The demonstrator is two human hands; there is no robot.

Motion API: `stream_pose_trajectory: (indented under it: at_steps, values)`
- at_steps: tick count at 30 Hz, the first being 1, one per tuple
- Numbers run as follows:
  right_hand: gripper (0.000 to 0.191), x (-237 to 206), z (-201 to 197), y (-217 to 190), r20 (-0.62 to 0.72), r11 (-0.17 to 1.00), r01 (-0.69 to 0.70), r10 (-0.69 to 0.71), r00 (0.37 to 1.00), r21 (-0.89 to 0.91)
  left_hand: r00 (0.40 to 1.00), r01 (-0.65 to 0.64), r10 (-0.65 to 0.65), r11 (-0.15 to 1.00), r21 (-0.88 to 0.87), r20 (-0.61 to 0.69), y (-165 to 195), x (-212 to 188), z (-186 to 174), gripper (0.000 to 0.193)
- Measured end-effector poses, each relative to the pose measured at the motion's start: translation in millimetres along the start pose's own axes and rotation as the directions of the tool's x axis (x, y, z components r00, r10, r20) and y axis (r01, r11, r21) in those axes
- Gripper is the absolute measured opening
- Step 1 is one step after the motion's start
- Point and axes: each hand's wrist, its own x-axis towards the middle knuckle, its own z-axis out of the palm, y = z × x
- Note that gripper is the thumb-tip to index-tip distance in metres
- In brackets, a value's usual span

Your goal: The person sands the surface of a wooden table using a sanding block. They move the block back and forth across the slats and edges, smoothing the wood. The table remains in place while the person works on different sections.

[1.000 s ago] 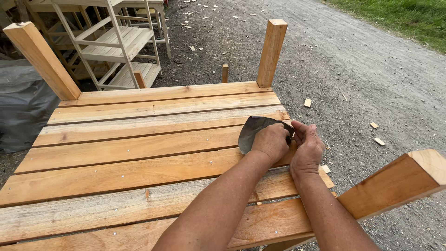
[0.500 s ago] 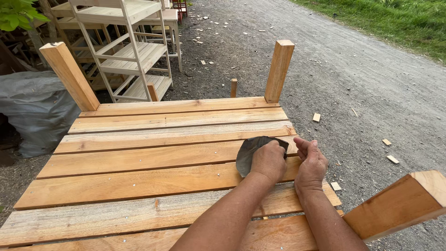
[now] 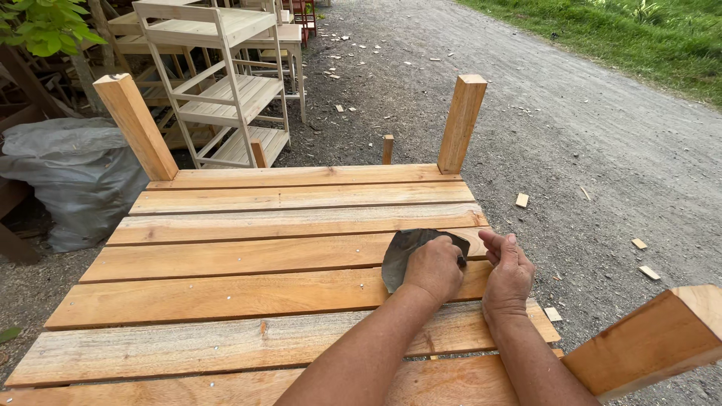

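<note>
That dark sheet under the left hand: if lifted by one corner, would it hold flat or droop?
The dark sheet would probably droop: it looks thin and one edge already curls off the slats. Likely light, since the left hand pins it alone. Its matte face suggests grip rather than sliding.

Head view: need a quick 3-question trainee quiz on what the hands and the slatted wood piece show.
1. True or false: the left hand presses a dark grey sheet flat on the slats.
2. Where is the right hand? A) on the sheet B) beside the left hand, near the slats' right edge C) on a corner post
3. How many upright corner posts stand at the far end of the slats?

Key: 1 true; 2 B; 3 two.
</note>
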Motion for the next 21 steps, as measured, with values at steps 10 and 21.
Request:
stream_pose_trajectory:
  at_steps: [10,21]
  values:
    - [0.05,-2.8,3.9,-2.0,-0.007,0.998,-0.025,0.026,1.0,0.064,0.995,-0.038,0.035,0.999,0.029,0.09,-10.7,-50.3,-22.8,0.024]
    - [0.048,-21.5,13.0,-12.9,-0.001,0.95,-0.1,0.105,0.994,0.297,0.984,-0.041,0.049,0.998,-0.047,0.17,-19.2,-32.1,-49.6,0.017]
